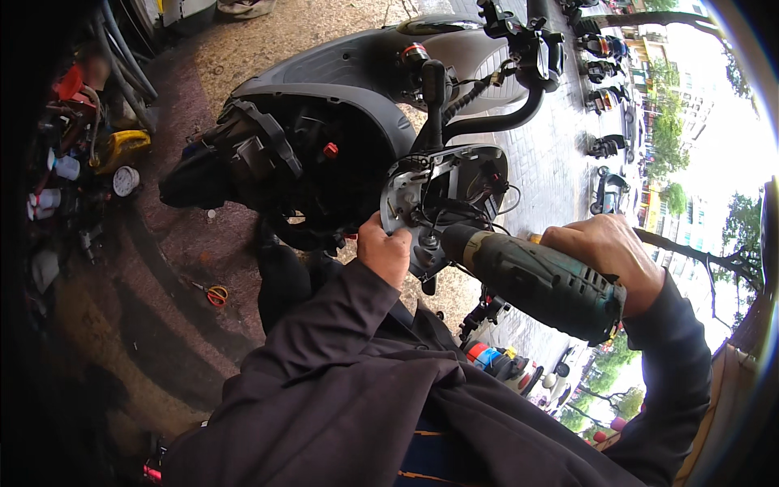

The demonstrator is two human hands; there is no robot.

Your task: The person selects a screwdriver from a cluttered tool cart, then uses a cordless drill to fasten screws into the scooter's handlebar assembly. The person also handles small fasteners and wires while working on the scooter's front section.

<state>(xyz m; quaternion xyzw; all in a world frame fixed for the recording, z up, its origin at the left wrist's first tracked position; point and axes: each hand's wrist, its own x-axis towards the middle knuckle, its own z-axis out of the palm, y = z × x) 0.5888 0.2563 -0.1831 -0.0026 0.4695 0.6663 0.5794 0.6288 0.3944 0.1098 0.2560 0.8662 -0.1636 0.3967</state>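
My right hand is wrapped round a worn teal power driver, its nose pointed into the scooter's opened handlebar column housing, among black wires. My left hand grips the lower left edge of that housing, by a silver bracket, fingertips partly hidden behind it. Above them rise the black handlebar stem and grips. A grey and black scooter body panel lies just left and beyond. Where the driver's tip meets the housing is too small to tell clearly.
Tools, jugs and a gauge crowd the left side. Orange-handled scissors lie on the stained floor. A paved street with a row of parked scooters and trees runs along the right; more scooters stand at lower right.
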